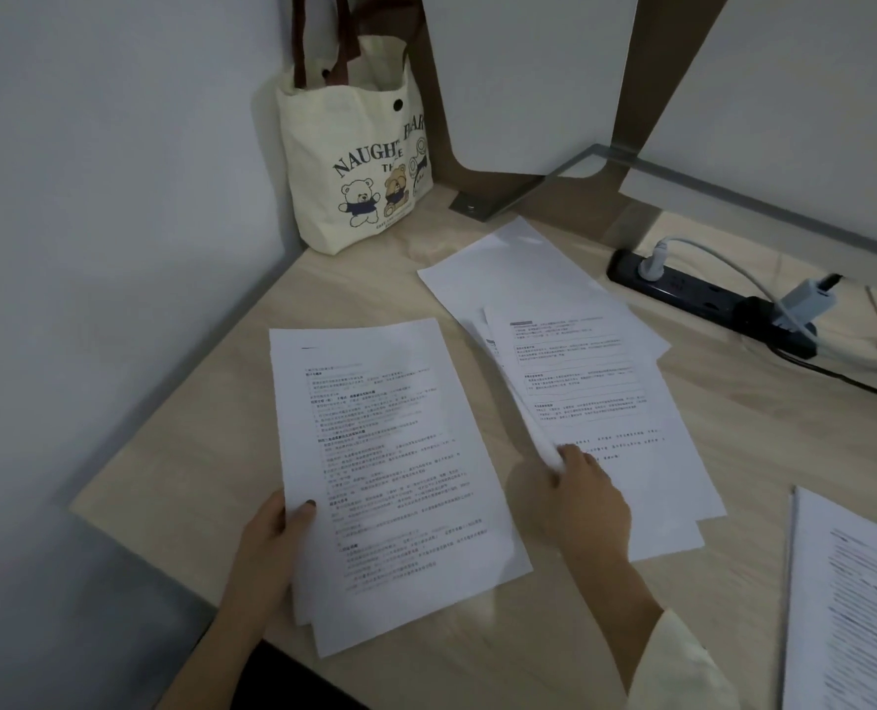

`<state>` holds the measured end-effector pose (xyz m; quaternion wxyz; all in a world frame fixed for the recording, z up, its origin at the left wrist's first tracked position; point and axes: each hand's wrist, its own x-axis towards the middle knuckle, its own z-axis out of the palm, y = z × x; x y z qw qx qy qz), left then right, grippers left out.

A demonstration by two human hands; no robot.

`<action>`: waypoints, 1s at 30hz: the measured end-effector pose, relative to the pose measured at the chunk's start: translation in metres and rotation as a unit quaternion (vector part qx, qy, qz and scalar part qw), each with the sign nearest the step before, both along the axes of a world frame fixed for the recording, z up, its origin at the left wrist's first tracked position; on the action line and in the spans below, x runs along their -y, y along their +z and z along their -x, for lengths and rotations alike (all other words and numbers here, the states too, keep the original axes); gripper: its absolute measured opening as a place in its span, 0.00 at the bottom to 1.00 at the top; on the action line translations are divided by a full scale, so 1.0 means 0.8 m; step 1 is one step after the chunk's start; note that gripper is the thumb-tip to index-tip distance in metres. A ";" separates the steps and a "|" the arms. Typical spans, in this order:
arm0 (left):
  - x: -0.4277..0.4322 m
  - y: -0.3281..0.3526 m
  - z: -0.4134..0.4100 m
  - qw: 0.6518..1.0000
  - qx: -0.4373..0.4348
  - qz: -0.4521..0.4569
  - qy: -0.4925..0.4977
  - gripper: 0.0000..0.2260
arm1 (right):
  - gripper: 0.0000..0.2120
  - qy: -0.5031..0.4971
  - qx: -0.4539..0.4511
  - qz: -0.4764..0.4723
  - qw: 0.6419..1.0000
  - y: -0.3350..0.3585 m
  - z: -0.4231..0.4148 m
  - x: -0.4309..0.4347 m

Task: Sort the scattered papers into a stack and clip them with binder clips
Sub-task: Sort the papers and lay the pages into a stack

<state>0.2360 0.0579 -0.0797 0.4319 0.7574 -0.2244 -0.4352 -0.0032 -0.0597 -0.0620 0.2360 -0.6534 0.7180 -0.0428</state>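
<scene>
Head view: left hand (272, 535) grips the stack (390, 479) steady; right hand (585, 489) pinches loose sheets (595, 381), probably to add them.

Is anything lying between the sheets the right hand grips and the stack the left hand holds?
Nothing visible. The right hand pinches the loose sheets, and only a bare strip of desk separates them from the stack in the left hand. The tote bag and power strip sit farther back.
</scene>
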 end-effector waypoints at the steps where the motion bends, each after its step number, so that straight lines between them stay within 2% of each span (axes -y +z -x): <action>1: 0.001 0.001 0.005 1.000 -0.018 0.008 -0.012 0.09 | 0.05 -0.024 0.022 0.008 0.999 0.007 0.007 0.002; 3: 0.004 0.001 0.015 0.998 -0.053 0.019 -0.035 0.10 | 0.15 -0.061 0.066 0.030 0.996 0.019 0.017 0.005; 6: 0.013 0.003 0.035 0.994 -0.079 0.018 -0.079 0.13 | 0.15 -0.045 0.109 0.067 0.991 0.041 0.012 -0.003; 11: 0.026 0.003 0.066 0.984 -0.137 -0.001 -0.118 0.14 | 0.05 0.120 0.081 0.014 0.989 0.042 -0.021 -0.040; 14: 0.032 0.009 0.076 0.983 -0.149 -0.001 -0.102 0.08 | 0.11 0.203 0.052 -0.009 0.978 0.026 -0.039 -0.059; 17: 0.039 0.012 0.080 0.980 -0.187 0.010 -0.063 0.13 | 0.20 0.271 0.040 -0.002 0.962 0.009 -0.052 -0.077; 20: 0.047 0.008 0.080 0.988 -0.155 0.021 -0.019 0.15 | 0.17 0.298 0.074 -0.014 0.952 0.003 -0.055 -0.085; 22: 0.050 0.004 0.079 0.992 -0.120 0.031 -0.026 0.14 | 0.18 0.309 0.123 -0.052 0.942 0.002 -0.053 -0.085; 24: 0.051 0.001 0.076 0.994 -0.091 0.027 -0.047 0.15 | 0.21 0.289 0.175 -0.112 0.935 0.004 -0.048 -0.078; 26: 0.051 0.001 0.072 0.995 -0.072 0.020 -0.072 0.18 | 0.21 0.225 0.225 -0.147 0.936 0.006 -0.037 -0.066; 28: 0.048 0.003 0.067 0.994 -0.067 0.015 -0.083 0.18 | 0.15 0.144 0.236 -0.097 0.956 0.010 -0.024 -0.047; 30: 0.044 0.006 0.060 0.994 -0.067 0.016 -0.083 0.18 | 0.15 0.051 0.206 -0.039 0.977 0.011 -0.004 -0.026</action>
